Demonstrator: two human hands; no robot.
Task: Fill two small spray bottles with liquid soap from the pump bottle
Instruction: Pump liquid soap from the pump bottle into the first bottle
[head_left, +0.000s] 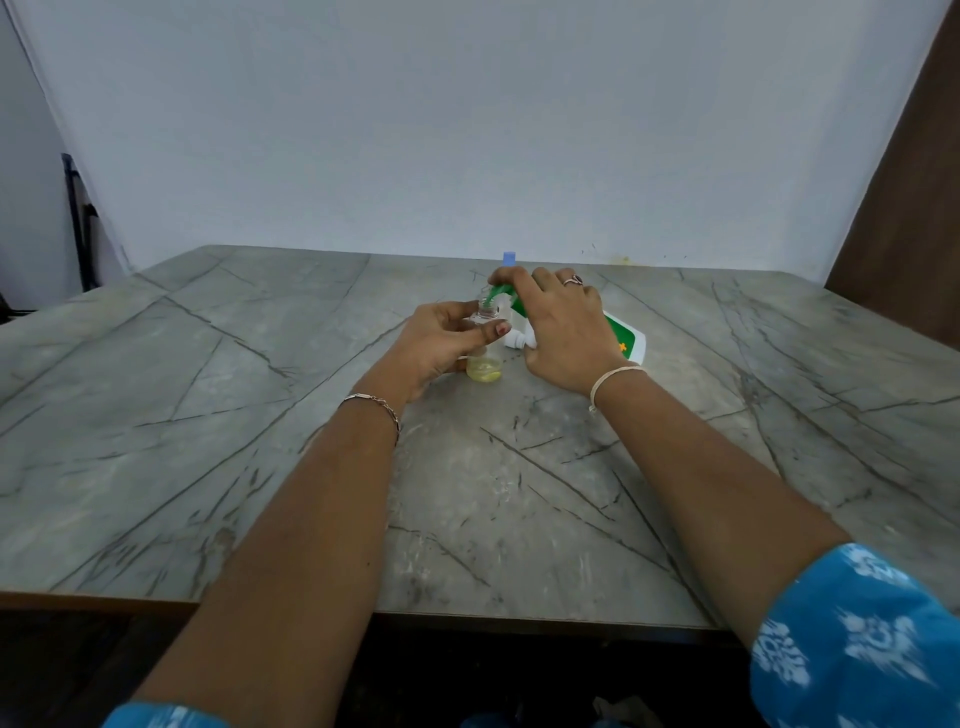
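Observation:
A small clear spray bottle (485, 358) stands uncapped on the table with a little yellow liquid at its bottom. My left hand (441, 340) grips it around the middle. My right hand (563, 332) holds the white and green pump bottle (626, 340), tilted so that its green pump nozzle (493, 297) points down at the small bottle's open neck. A second small bottle with a blue cap (509, 258) stands behind, mostly hidden by my right hand. A white sprayer cap (519, 340) lies on the table between my hands.
The grey marble-patterned table (260, 415) stretches wide on both sides of my hands. A white wall rises behind it. A dark stand (78, 223) is at the far left and a brown panel (904, 208) at the far right.

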